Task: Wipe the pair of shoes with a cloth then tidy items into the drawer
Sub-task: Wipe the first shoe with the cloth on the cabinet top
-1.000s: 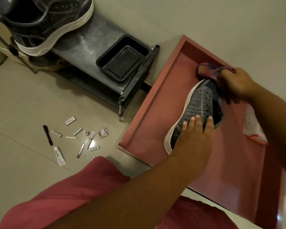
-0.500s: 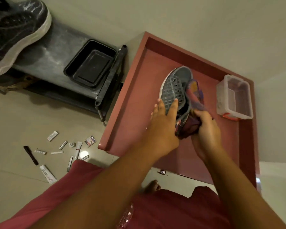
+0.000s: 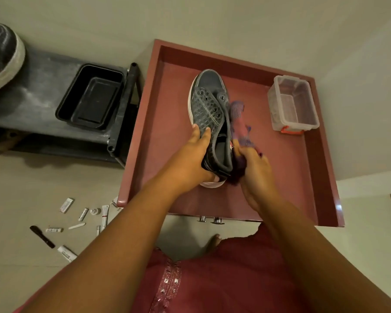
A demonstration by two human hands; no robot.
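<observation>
A grey shoe (image 3: pixel 207 105) with a white sole stands in the open red drawer (image 3: pixel 303 177), toe pointing away from me. My left hand (image 3: pixel 194 154) grips its heel and left side, fingers curled over the upper. My right hand (image 3: pixel 253 163) holds a purple cloth (image 3: pixel 239 123) against the shoe's right side. The second dark shoe (image 3: pixel 2 59) sits on the dark rack (image 3: pixel 38 96) at far left, partly cut off by the frame.
A clear plastic box (image 3: pixel 292 105) stands in the drawer's far right corner. A black tray (image 3: pixel 90 96) lies on the rack. Several small tubes and packets (image 3: pixel 81 218) and a dark stick (image 3: pixel 42 236) are scattered on the tiled floor at left.
The shoe has turned upright from its side, toe now pointing away. My right hand with the cloth came from the toe end down to the heel side. My view shifted right.
</observation>
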